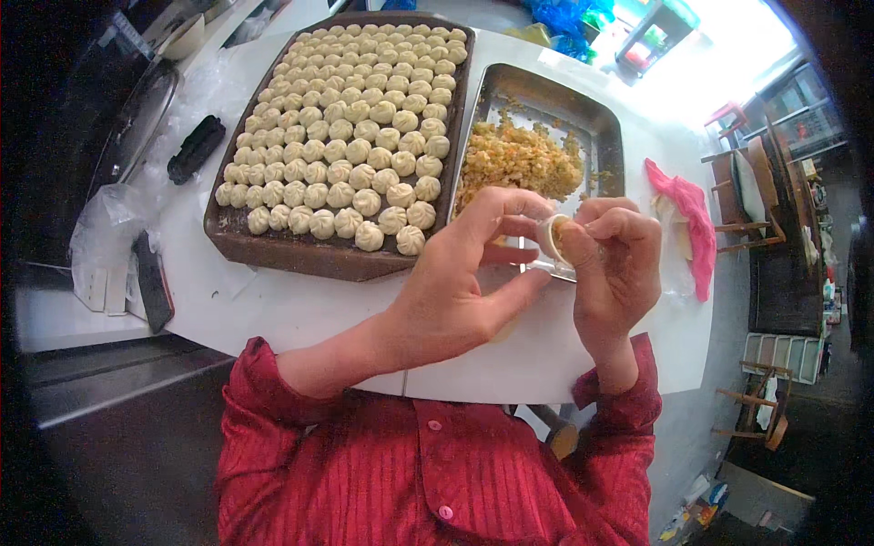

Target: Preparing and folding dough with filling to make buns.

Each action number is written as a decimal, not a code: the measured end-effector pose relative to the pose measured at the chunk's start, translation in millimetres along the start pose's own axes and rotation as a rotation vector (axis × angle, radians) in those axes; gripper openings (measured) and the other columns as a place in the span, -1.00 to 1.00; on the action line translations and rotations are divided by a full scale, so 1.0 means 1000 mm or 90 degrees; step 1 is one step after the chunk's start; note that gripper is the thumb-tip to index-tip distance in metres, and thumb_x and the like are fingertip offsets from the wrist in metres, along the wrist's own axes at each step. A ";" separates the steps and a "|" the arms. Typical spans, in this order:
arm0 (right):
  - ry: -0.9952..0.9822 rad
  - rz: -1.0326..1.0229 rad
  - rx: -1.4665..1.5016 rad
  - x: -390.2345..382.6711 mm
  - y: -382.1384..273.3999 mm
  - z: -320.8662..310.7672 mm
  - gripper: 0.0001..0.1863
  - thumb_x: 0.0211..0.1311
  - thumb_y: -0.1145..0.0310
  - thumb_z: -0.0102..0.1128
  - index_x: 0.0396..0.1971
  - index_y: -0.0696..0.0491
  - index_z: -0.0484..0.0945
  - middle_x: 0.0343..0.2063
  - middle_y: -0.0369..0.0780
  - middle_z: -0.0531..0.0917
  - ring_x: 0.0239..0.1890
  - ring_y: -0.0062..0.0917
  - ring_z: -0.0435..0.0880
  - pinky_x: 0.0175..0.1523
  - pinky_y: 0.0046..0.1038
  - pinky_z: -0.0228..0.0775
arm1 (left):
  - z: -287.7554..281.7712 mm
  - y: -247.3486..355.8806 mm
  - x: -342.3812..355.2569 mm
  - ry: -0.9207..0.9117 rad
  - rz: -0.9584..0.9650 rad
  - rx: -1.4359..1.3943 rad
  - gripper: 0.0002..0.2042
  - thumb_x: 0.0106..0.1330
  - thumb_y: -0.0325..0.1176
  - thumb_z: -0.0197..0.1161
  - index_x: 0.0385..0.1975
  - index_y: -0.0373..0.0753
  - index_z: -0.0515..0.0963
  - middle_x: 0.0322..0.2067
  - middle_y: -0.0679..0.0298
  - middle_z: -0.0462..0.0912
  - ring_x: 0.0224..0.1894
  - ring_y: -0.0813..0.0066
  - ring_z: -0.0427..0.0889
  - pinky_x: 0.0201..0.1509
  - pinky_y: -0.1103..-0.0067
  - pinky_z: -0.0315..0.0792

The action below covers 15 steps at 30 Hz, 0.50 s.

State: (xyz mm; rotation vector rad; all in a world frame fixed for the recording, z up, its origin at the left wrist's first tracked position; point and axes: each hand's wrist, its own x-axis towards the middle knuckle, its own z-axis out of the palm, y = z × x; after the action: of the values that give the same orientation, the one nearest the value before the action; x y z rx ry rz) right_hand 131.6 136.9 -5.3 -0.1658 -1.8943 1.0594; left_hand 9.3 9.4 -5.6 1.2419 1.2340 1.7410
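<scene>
My left hand (469, 273) curls around a small round dough wrapper (550, 244) with orange-yellow filling in it, its fingertips at the wrapper's edge. My right hand (619, 268) pinches the same wrapper, thumb against the filling. Behind my hands, a metal tray (608, 136) holds a loose heap of chopped filling (519, 164). To the left, a large dark tray (300, 255) carries rows of several pleated, pale buns (346, 127). Part of the filling tray is hidden by my hands.
A white table (237, 309) bears a pink plastic bag (683, 218) at right, a black object (193, 150) and clear plastic (105, 237) at left. Wooden chairs (746, 209) and shelves stand to the right. Blue bags (560, 18) lie at the back.
</scene>
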 end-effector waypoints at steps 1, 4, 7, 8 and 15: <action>0.004 -0.003 0.000 -0.001 0.001 0.001 -0.76 0.20 0.66 0.28 -0.22 0.16 0.40 -0.28 -0.15 0.58 -0.27 -0.61 0.58 -0.17 -0.60 0.48 | 0.003 -0.003 -0.001 -0.003 0.002 0.002 -0.55 0.27 -0.70 0.20 0.12 -0.23 0.29 0.11 0.16 0.43 0.18 0.43 0.50 0.19 0.49 0.51; -0.016 0.007 -0.010 -0.003 0.000 0.003 -0.76 0.22 0.64 0.26 -0.19 0.17 0.40 -0.27 -0.15 0.57 -0.27 -0.60 0.58 -0.15 -0.59 0.49 | 0.005 -0.009 -0.001 0.095 0.033 -0.029 -0.65 0.27 -0.65 0.25 0.00 -0.24 0.36 0.00 0.21 0.52 0.04 0.46 0.60 0.05 0.52 0.59; 0.008 0.052 0.042 -0.003 -0.004 0.006 -0.76 0.23 0.64 0.26 -0.17 0.17 0.40 -0.26 -0.17 0.57 -0.27 -0.60 0.59 -0.13 -0.59 0.50 | 0.005 -0.008 0.000 0.104 0.020 -0.053 -0.68 0.28 -0.65 0.24 -0.02 -0.26 0.36 0.01 0.21 0.52 0.05 0.48 0.60 0.05 0.53 0.58; 0.010 0.075 0.068 -0.002 -0.006 0.007 -0.76 0.23 0.64 0.25 -0.17 0.17 0.41 -0.27 -0.17 0.57 -0.26 -0.60 0.59 -0.13 -0.58 0.51 | 0.004 -0.008 0.000 0.108 0.020 -0.053 -0.71 0.30 -0.64 0.23 -0.03 -0.27 0.36 0.02 0.20 0.54 0.05 0.49 0.60 0.05 0.53 0.58; -0.031 -0.019 -0.007 0.000 -0.004 0.008 -0.78 0.17 0.71 0.22 -0.23 0.16 0.45 -0.30 -0.15 0.57 -0.28 -0.49 0.59 -0.19 -0.51 0.50 | 0.001 -0.009 -0.002 0.104 0.002 0.008 -0.72 0.34 -0.61 0.19 0.02 -0.29 0.43 0.00 0.20 0.56 0.04 0.50 0.61 0.04 0.54 0.58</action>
State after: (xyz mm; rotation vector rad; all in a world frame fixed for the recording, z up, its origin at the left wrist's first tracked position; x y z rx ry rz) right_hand 126.8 129.7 -4.5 -0.1191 -1.9410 1.0419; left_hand 10.7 10.7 -14.5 1.1277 1.3381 1.8694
